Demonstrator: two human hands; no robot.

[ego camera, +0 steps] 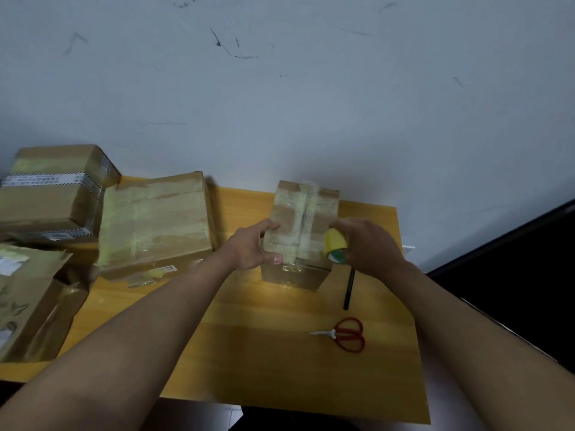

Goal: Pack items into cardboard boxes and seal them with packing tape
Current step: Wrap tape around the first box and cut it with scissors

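Small taped cardboard box (303, 231) at the centre of the yellow tabletop (264, 353). Left hand (253, 247) grips the box's near left edge, thumb pressed on the tape seam. Right hand (370, 244) grips a yellow tape roll (335, 245) against the box's right side. Red-handled scissors (345, 334) lie nearer than the box, to its right; larger taped boxes (155, 222) stand left of it.

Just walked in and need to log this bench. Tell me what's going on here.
A person is taping a small box shut on the table. The left hand grips the box's near left edge, thumb pressing on the tape there. The right hand holds a yellow tape roll against the box's right side. Strips already cross the top. Scissors and a black pen lie nearby; taped boxes sit to the left.
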